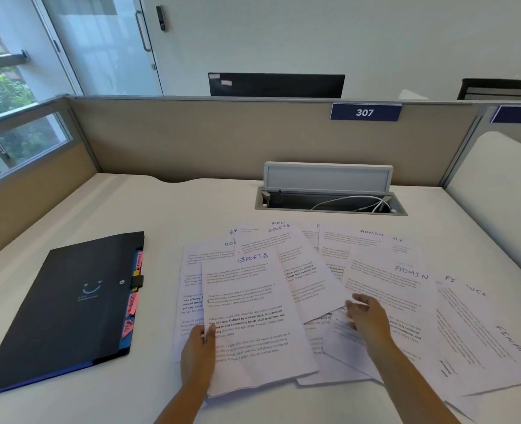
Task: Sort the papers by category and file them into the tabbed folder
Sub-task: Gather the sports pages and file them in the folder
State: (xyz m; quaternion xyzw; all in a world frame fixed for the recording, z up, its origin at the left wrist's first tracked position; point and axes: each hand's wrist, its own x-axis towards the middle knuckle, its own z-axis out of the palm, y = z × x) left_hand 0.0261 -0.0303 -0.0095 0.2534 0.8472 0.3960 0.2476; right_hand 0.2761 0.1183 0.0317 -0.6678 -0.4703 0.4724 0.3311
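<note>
L hand (pixel 198 347) pinches SPORTS sheet (pixel 253 319) at its left edge, lower centre. R hand (pixel 368 319) open, fingers spread over papers (pixel 406 289) fanned centre-right. Folder (pixel 69 307) shut, lower left; bare desk (pixel 167 209) between.

desk (pixel 192 206) | cable tray (pixel 329 200) (lid up, white cables) | sign 307 (pixel 365 112)

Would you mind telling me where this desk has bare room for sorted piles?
Bare desk lies between the black folder and the cable hatch, and in the narrow gap between folder and papers. The right half is crowded with overlapping sheets, both hands among them.
</note>
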